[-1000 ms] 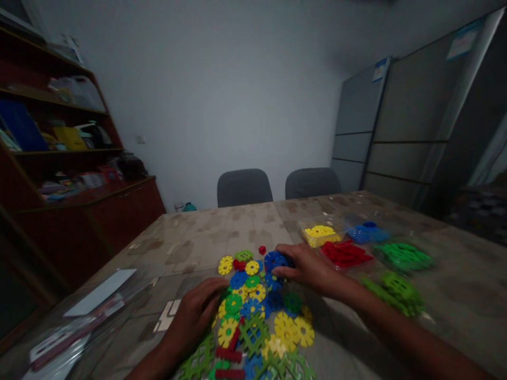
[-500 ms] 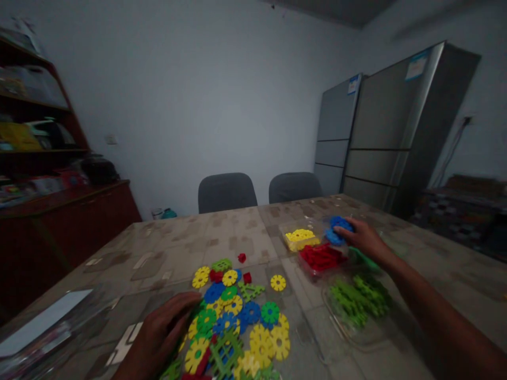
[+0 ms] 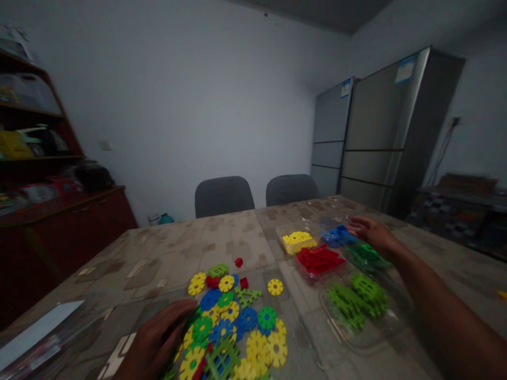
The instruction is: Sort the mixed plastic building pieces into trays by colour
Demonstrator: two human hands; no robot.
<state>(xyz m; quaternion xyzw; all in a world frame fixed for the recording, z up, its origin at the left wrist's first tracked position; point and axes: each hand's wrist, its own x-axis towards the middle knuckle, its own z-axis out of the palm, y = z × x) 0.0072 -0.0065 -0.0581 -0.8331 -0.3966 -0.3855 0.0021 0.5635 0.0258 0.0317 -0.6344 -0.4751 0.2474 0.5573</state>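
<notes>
In the head view, a plastic packet (image 3: 41, 330) is seen at the far left of the patterned table (image 3: 222, 232). To its right, the left hand (image 3: 158, 335) is laid along the near left edge of a pile of toy pieces (image 3: 222, 330); its fingers are held close together and slightly bent, but the palm is hidden, so whether anything is gripped beneath is not shown. In the pile, notched discs, lattice plates and red bars are mixed. The discs are judged to be light, fairly stiff and smooth plastic, unlikely to be damaged, and best taken by the rim or at the slots. A yellow disc (image 3: 275, 287) is set apart, flat on the table, where a pinch at opposite edges should suit. Farther right, sorted pieces are kept in clear tubs: yellow pieces (image 3: 298, 243), red pieces (image 3: 319, 259), blue pieces (image 3: 336, 236), light green plates (image 3: 356, 300) and green pieces (image 3: 366, 257). Above the blue and green tubs the right hand (image 3: 372, 232) is held, its fingers loosely spread with nothing seen between them. Blue-and-white stickers (image 3: 404, 69) are carried by the tall cabinets (image 3: 372, 126) behind, but their print is too small to be read.
</notes>
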